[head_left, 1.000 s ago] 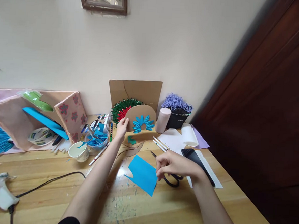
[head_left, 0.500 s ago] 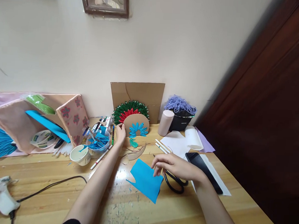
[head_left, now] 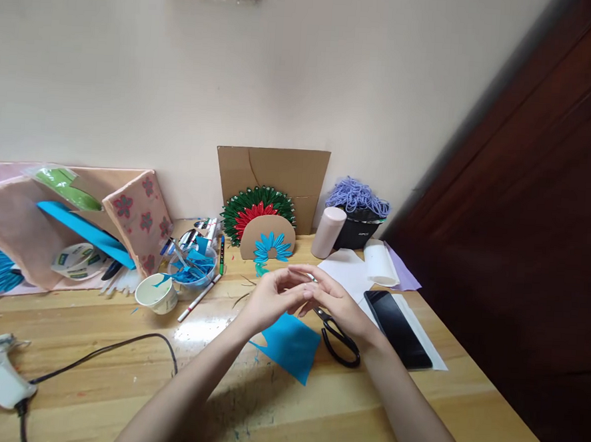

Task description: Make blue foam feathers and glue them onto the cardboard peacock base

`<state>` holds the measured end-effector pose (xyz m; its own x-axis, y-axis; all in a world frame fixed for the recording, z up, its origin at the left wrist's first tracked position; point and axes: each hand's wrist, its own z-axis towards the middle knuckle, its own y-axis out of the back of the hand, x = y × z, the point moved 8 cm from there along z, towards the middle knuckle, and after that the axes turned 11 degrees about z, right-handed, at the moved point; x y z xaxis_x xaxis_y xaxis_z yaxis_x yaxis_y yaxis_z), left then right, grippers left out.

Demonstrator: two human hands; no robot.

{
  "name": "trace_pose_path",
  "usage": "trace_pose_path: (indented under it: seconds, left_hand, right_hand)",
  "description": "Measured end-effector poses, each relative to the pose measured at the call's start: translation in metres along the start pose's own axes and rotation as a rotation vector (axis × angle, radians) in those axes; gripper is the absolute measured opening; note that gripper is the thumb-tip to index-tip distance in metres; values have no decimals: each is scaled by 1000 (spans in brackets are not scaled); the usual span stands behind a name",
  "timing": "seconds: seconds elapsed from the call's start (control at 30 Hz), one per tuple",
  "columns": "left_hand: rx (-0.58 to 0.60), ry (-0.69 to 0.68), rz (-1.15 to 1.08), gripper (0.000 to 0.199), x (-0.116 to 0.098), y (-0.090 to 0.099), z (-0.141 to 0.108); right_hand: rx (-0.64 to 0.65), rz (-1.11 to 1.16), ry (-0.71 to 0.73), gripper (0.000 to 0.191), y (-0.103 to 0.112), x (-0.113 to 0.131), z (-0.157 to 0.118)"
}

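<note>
My left hand and my right hand meet at the fingertips above the table, fingers bent and overlapping. Whether anything small sits between them cannot be made out. Just below lies a blue sheet with a cut-out edge. Black-handled scissors rest under my right wrist. Behind the hands a rounded cardboard piece with blue petals leans on a green and red petal fan, which stands against a cardboard panel.
On the left are a white cup, a tub of blue scraps, a fabric box and a glue gun with its cable. A phone, a pink cylinder and a paper roll are on the right.
My left hand has left the rounded cardboard piece and moved toward me and right. My right hand has risen slightly to meet it. The view has tilted down a little.
</note>
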<state>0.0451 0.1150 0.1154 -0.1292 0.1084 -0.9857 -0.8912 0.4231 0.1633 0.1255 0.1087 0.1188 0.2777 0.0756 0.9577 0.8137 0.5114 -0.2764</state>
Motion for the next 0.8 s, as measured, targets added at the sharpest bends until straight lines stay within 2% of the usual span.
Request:
trace_pose_path:
  seconds: [0.13, 0.37, 0.47, 0.67, 0.73, 0.8]
  left_hand:
    - [-33, -58, 131, 28, 1, 4, 3]
    - [-220, -250, 330, 21, -21, 10, -8]
    - [-261, -191, 251, 23, -18, 15, -8]
    - [-386, -7, 30, 25, -3, 42, -5]
    - [-390, 22, 8, 25, -1, 46, -5]
    - [-339, 39, -19, 25, 1, 42, -3]
  right_hand:
    - [43, 89, -78, 46, -7, -5, -1]
    - [92, 139, -87, 55, -8, -7, -1]
    - [90, 98, -90, 56, -8, -4, -3]
    - [63, 67, -83, 48, -7, 5, -5]
    - [50, 73, -77, 45, -6, 6, -4]
    - [70, 112, -84, 44, -8, 4, -4]
